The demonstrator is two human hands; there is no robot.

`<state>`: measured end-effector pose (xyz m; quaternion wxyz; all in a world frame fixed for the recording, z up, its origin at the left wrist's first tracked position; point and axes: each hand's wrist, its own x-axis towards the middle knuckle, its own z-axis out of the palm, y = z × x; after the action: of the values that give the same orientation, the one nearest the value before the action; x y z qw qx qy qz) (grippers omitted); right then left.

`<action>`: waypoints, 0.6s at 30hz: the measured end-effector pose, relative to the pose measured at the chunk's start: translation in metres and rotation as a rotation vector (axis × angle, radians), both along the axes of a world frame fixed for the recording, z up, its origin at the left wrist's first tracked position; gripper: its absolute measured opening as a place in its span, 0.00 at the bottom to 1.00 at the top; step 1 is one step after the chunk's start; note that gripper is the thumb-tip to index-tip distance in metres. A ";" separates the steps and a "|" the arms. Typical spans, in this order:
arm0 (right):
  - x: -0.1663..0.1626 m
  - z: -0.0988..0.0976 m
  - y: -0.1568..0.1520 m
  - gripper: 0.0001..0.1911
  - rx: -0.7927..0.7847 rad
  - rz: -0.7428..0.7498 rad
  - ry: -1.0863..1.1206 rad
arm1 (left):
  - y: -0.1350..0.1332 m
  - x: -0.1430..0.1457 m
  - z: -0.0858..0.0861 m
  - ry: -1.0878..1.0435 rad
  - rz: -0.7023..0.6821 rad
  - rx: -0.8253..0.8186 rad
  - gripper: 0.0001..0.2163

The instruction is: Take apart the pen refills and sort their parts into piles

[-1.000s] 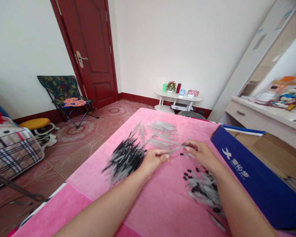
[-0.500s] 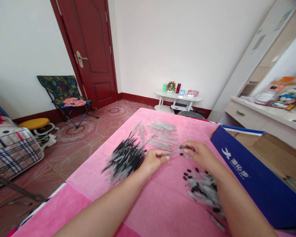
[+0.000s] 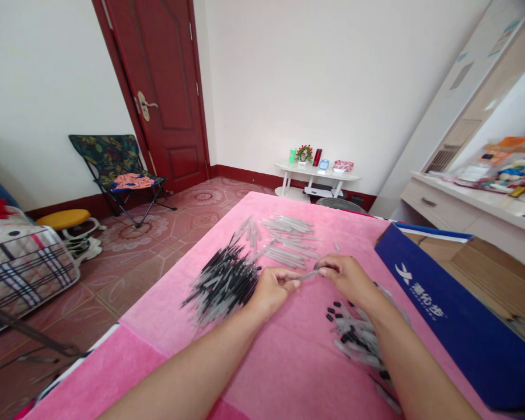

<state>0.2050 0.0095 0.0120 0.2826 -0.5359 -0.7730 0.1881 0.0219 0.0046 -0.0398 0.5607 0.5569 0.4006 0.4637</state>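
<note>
A slim greyish pen (image 3: 307,275) spans the gap between my two hands above the pink cloth (image 3: 289,356). My left hand (image 3: 273,291) is closed on its left end, and the fingertips of my right hand (image 3: 345,277) pinch its right end. Fingers hide both ends. Beside my left hand lies a large heap of black and grey pen parts (image 3: 225,286). Beyond the hands are rows of translucent pens (image 3: 289,240). Under my right forearm, and partly hidden by it, is a pile of clear caps and short black pieces (image 3: 354,332).
An open blue cardboard box (image 3: 446,309) stands along the table's right side. Behind it is a white cabinet (image 3: 446,204) with clutter on top. A small white table (image 3: 284,169) stands by the far wall, and a folding chair (image 3: 107,151) is near the red door (image 3: 161,87).
My right hand has shifted slightly left and down, staying at the pen's right end. A small black piece and a clear one beneath its fingers no longer show. My left hand has barely moved.
</note>
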 end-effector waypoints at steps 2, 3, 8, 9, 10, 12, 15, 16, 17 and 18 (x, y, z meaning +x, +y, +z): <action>-0.003 -0.001 -0.001 0.08 -0.015 0.009 0.026 | -0.001 0.000 -0.001 0.003 0.017 -0.004 0.10; -0.004 -0.001 -0.001 0.08 -0.024 0.015 0.036 | -0.001 0.001 -0.001 -0.001 0.026 -0.009 0.10; -0.006 -0.004 -0.002 0.07 -0.037 0.020 0.064 | -0.002 0.002 -0.002 -0.001 0.058 -0.010 0.09; -0.006 -0.005 -0.002 0.07 -0.032 0.014 0.060 | -0.002 0.002 -0.003 0.003 0.063 -0.008 0.09; -0.006 -0.006 -0.002 0.07 -0.028 0.009 0.053 | -0.002 0.002 -0.003 0.010 0.068 -0.007 0.09; -0.006 -0.006 -0.003 0.08 -0.038 0.026 0.040 | -0.001 0.003 -0.005 0.022 0.060 0.000 0.08; -0.011 -0.002 -0.005 0.09 -0.085 0.115 -0.032 | 0.001 0.005 -0.008 0.032 -0.018 0.038 0.07; -0.014 0.000 -0.007 0.09 -0.082 0.128 -0.088 | 0.001 0.005 -0.009 0.036 -0.048 0.051 0.06; -0.017 0.002 -0.009 0.08 -0.068 0.121 -0.158 | 0.001 0.005 -0.009 0.040 -0.073 0.058 0.05; -0.020 0.004 -0.011 0.07 -0.047 0.095 -0.234 | 0.001 0.004 -0.009 0.043 -0.088 0.059 0.05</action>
<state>0.1846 -0.0015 0.0158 0.1685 -0.5237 -0.8204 0.1556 0.0260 0.0060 -0.0492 0.5551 0.6000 0.3741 0.4380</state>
